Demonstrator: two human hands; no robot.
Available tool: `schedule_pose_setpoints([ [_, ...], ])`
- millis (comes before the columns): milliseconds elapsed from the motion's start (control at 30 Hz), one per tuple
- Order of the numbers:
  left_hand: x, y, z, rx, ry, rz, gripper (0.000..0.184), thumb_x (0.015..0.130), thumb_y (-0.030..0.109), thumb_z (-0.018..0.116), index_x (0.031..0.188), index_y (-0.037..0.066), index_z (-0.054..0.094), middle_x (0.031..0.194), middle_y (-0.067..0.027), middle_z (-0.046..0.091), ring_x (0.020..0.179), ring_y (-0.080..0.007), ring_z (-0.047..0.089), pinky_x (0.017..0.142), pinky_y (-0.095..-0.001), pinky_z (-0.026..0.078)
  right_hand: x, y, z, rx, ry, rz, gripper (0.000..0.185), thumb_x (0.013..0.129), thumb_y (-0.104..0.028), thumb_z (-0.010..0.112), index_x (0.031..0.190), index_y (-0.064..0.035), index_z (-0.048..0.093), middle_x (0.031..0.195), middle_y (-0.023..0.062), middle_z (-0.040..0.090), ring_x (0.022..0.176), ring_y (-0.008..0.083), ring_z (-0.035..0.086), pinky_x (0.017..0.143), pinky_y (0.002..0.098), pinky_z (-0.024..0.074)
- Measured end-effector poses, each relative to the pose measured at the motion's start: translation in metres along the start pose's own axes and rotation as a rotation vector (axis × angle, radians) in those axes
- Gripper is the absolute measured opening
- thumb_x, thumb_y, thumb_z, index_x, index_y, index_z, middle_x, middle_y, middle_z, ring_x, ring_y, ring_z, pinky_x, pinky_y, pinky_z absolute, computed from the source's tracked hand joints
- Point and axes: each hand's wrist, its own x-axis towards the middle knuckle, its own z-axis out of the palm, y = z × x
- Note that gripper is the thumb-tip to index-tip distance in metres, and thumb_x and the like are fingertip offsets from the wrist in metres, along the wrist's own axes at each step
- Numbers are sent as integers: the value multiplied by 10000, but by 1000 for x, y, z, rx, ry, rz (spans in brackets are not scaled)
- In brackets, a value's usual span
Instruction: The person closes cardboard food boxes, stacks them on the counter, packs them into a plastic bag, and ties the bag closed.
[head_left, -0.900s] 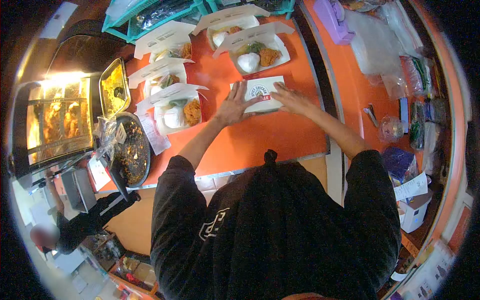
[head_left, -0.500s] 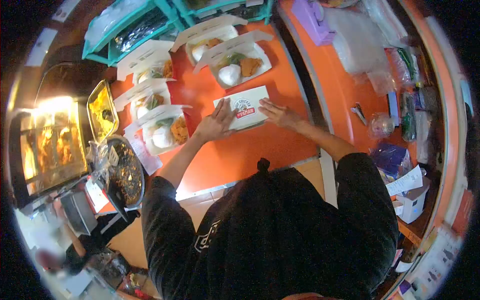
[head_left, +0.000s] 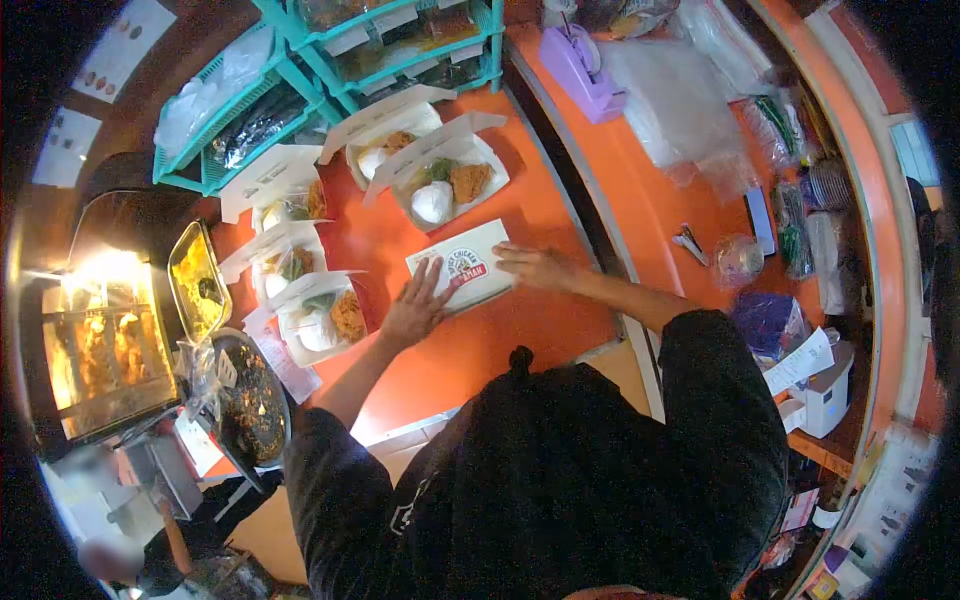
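Note:
A closed white meal box (head_left: pixel 485 240) with a printed chicken logo lies on the orange counter in front of me. My left hand (head_left: pixel 412 310) rests on its left end, fingers stretched over the lid. From the other side, my right hand (head_left: pixel 540 268) touches the right end with its fingers extended. Just beyond stands an open meal box (head_left: pixel 408 196) holding rice, fried chicken and something green. Another open box (head_left: pixel 362 142) is behind it. Several more open boxes line the left, the nearest one (head_left: pixel 300 350) also with rice and chicken.
Teal crates (head_left: pixel 400 50) stand at the back. At the left are a metal tray (head_left: pixel 200 285), a dark round pan (head_left: pixel 250 400) and a lit display case (head_left: pixel 105 340). A purple tape dispenser (head_left: pixel 582 75) and plastic bags (head_left: pixel 670 100) lie on the right counter. Another person's arm (head_left: pixel 172 535) shows lower left.
My view has shifted, so the counter's items sit lower and more to the left. The closed box appears slightly turned, with both hands still against it.

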Motion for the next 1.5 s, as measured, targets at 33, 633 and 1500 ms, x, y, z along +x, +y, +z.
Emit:
schedule_pose_setpoints([
  [33, -1, 8, -4, 108, -47, -72, 668, 721, 428, 538, 1295, 213, 274, 1365, -180, 116, 1245, -394, 128, 895, -588, 274, 5, 12, -18, 148, -104, 166, 359, 715, -177, 606, 1041, -44, 538, 1118, 112, 509, 1033, 226, 495, 802, 322, 451],
  [633, 22, 37, 33, -181, 377, -258, 488, 725, 277, 577, 1196, 276, 448, 1324, -167, 267, 1202, -410, 248, 934, -439, 332, 2, 230, -185, 368, 586, 1169, 374, 701, -340, 639, 774, 26, 614, 784, 81, 627, 730, 176, 574, 639, 295, 439],
  [1500, 26, 41, 35, -104, 395, -271, 440, 731, 309, 582, 1153, 339, 463, 1327, -163, 245, 1197, -402, 259, 798, -469, 438, 7, -84, 77, 1148, 444, 1336, 245, 763, -262, 611, 709, -23, 605, 541, 45, 561, 419, 86, 521, 373, 232, 384],
])
